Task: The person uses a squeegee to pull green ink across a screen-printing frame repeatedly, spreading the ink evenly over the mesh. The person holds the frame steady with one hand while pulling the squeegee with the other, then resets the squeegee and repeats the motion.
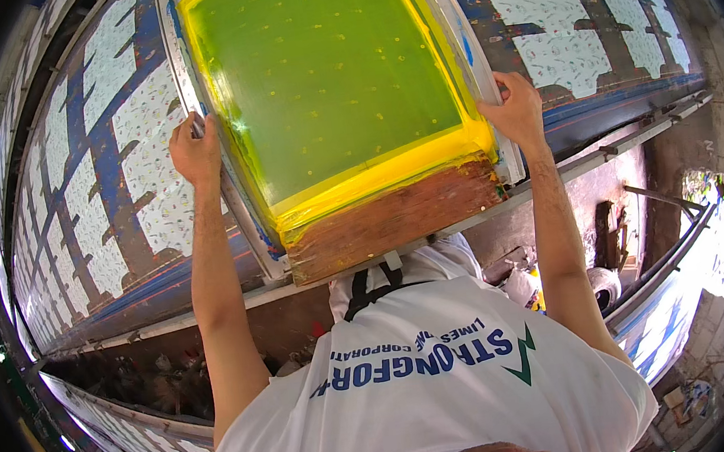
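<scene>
A screen printing frame [322, 82] with a green mesh and yellow-smeared borders lies in front of me over a long table. Its metal side rails run away from me, and an ink-stained wooden board [392, 216] spans the near end. On the left rail, my left hand [196, 153] is closed, thumb and fingers gripping the edge. Across from it, my right hand [518, 111] pinches the right rail, a little above the frame's near corner. Both arms reach forward. Whatever lies beneath the mesh is hidden.
White patterned fabric pieces [148, 172] are laid in rows on the dark table left of the frame, and more fabric pieces [557, 33] lie to the right. A metal rail [624, 146] follows the table's near edge. Behind me stands another table with similar pieces [664, 332].
</scene>
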Available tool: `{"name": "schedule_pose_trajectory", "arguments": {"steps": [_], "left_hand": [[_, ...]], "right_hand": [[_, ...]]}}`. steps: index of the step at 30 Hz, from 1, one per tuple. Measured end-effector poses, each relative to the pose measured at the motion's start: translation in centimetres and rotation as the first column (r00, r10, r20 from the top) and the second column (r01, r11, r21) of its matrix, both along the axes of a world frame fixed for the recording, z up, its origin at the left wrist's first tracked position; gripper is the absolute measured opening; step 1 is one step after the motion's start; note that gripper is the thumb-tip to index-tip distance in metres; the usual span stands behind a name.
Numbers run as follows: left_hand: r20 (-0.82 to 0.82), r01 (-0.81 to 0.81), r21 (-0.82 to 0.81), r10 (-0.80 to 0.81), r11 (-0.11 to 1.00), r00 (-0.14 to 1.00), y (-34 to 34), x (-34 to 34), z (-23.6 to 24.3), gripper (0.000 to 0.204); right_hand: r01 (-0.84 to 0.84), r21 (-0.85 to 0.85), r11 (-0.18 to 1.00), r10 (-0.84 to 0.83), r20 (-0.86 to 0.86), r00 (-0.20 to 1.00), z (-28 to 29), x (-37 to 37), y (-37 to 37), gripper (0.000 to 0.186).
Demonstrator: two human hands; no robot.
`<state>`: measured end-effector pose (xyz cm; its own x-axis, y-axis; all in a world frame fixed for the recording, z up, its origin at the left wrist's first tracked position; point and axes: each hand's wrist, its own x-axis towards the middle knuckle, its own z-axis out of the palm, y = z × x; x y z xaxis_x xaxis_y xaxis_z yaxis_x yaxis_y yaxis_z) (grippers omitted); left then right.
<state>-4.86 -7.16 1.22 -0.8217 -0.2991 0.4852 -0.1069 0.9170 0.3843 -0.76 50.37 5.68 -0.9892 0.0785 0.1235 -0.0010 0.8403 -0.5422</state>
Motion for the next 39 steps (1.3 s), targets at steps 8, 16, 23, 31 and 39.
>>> {"name": "schedule_pose_trajectory", "arguments": {"steps": [8, 16, 23, 31, 39], "left_hand": [[0.067, -0.084, -0.044, 0.086, 0.996, 0.994, 10.0, -0.6, 0.5, 0.042], [0.099, -0.065, -0.077, 0.073, 0.995, 0.992, 10.1, 0.1, -2.0, 0.041], [0.049, -0.046, -0.075, 0.049, 0.996, 0.998, 10.8, 0.7, -2.1, 0.033], [-0.182, -0.018, -0.132, -0.007, 0.991, 0.983, 8.4, 1.3, -2.2, 0.027], [-0.673, 0.506, 0.151, -0.287, 0.849, 0.682, 12.2, 7.2, 18.3, 0.028]], "right_hand": [[-0.068, -0.09, 0.994, 0.069, 0.007, 0.998, -1.6, -0.5, 10.0, 0.051], [-0.099, -0.075, 0.992, 0.101, 0.022, 0.995, -2.5, 0.6, 11.0, 0.056], [-0.086, -0.182, 0.979, 0.087, -0.003, 0.996, -2.4, 1.4, 10.4, 0.058], [-0.046, -0.148, 0.988, 0.056, 0.065, 0.996, -1.7, 2.8, 9.6, 0.058], [0.026, -0.15, 0.988, -0.013, 0.082, 0.997, -2.5, 5.0, 7.6, 0.062]]}}
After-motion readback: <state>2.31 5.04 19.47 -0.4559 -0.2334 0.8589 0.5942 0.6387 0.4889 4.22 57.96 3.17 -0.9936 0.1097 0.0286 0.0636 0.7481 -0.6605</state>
